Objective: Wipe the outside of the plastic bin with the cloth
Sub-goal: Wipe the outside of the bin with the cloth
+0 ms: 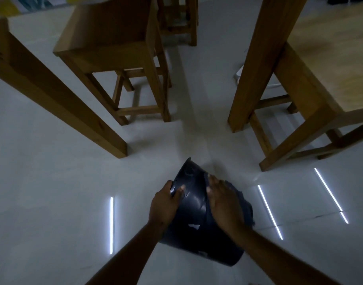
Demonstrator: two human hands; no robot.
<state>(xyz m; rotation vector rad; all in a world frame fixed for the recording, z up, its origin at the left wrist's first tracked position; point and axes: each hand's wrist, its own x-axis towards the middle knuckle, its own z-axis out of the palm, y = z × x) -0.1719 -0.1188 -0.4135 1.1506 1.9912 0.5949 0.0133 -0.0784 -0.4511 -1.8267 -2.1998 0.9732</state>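
Note:
A dark plastic bin (194,217) is tilted on its side above the pale floor, near the lower middle of the view, its rim pointing away from me. My left hand (164,204) grips the bin's left wall near the rim, thumb on top. My right hand (222,200) lies flat on the bin's right side, pressing a dark cloth (245,204) against the outside. Most of the cloth is hidden under the hand; its edge hangs out to the right.
A wooden stool (119,52) stands ahead on the left, and a wooden table (312,83) with thick legs on the right. A long wooden leg (59,95) slants across the left. Bright light strips reflect on the tiled floor (53,202).

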